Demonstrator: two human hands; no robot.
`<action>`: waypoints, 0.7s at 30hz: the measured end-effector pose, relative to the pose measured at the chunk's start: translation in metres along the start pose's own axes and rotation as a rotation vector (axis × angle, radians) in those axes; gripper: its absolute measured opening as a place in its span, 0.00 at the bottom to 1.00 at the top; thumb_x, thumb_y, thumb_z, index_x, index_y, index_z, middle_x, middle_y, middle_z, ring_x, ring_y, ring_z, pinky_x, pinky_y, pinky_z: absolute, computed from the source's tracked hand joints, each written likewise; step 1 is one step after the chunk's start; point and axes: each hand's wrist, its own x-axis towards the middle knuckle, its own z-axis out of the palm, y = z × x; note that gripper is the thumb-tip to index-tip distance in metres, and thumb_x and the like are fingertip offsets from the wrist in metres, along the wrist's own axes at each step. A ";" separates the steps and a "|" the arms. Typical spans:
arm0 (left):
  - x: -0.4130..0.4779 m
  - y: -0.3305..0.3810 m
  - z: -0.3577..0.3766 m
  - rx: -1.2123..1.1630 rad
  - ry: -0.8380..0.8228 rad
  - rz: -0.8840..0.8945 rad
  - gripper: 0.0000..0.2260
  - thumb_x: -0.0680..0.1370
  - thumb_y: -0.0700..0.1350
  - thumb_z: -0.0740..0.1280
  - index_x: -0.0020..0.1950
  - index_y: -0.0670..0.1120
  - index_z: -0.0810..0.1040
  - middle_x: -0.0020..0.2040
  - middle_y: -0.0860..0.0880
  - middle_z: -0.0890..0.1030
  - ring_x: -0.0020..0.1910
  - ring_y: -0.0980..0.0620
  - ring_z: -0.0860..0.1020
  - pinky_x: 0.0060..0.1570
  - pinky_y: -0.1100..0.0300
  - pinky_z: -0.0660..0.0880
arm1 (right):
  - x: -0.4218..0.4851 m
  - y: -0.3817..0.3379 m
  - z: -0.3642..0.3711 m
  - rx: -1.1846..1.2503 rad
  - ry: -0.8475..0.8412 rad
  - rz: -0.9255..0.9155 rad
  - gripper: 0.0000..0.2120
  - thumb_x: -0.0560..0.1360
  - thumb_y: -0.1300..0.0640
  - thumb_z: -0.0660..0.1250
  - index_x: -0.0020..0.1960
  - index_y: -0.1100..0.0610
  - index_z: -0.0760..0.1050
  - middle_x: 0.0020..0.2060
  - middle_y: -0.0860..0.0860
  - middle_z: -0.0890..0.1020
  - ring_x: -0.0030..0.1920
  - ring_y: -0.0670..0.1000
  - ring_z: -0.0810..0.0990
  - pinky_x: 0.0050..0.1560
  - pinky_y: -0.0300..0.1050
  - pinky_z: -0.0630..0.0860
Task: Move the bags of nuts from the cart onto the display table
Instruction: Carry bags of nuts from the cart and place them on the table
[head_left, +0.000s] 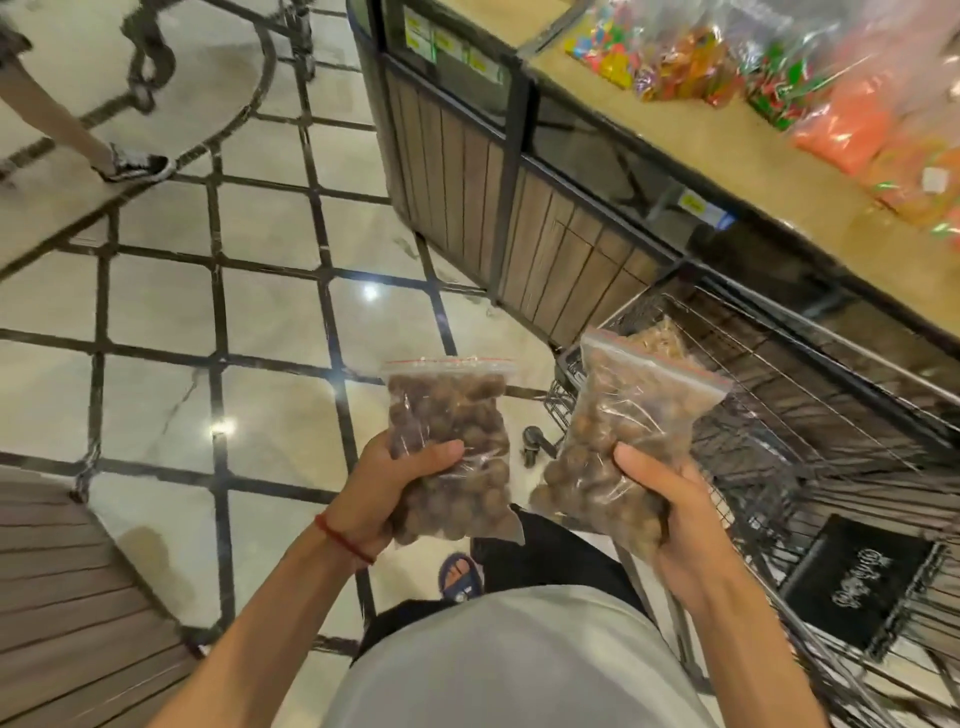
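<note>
My left hand (379, 493) grips a clear zip bag of round brown nuts (449, 415) by its lower half, held upright over the floor. My right hand (670, 514) grips a second, similar bag of nuts (628, 415), tilted to the right at the left edge of the black wire cart (810, 405). Another bag of paler nuts (657, 338) lies in the cart's far corner. The display table (691, 140), with a tan top and wood-panelled sides, stands beyond the cart at the upper right.
Several bags of colourful sweets (779, 67) lie on the table top. A black flap with white lettering (862, 582) hangs in the cart. Another person's leg and shoe (130, 163) are at the upper left. A wooden platform (67, 597) sits at the lower left.
</note>
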 end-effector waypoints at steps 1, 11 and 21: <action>0.006 0.005 -0.006 0.000 0.023 0.005 0.28 0.66 0.49 0.79 0.63 0.41 0.79 0.55 0.40 0.86 0.52 0.41 0.86 0.47 0.52 0.83 | 0.010 -0.003 0.008 0.001 -0.008 0.002 0.24 0.64 0.59 0.82 0.59 0.55 0.85 0.57 0.62 0.87 0.54 0.63 0.87 0.66 0.73 0.77; 0.107 0.106 -0.050 0.006 0.072 0.029 0.31 0.62 0.52 0.79 0.62 0.43 0.80 0.55 0.40 0.86 0.54 0.40 0.86 0.47 0.52 0.84 | 0.150 -0.050 0.086 -0.101 -0.056 0.073 0.52 0.53 0.50 0.90 0.72 0.59 0.75 0.60 0.62 0.86 0.58 0.64 0.87 0.56 0.61 0.86; 0.233 0.216 -0.074 -0.028 0.078 0.043 0.33 0.63 0.50 0.80 0.66 0.40 0.79 0.58 0.38 0.85 0.58 0.38 0.84 0.53 0.49 0.83 | 0.293 -0.130 0.163 -0.129 -0.056 0.161 0.43 0.61 0.56 0.85 0.73 0.61 0.74 0.61 0.62 0.86 0.55 0.63 0.88 0.47 0.57 0.87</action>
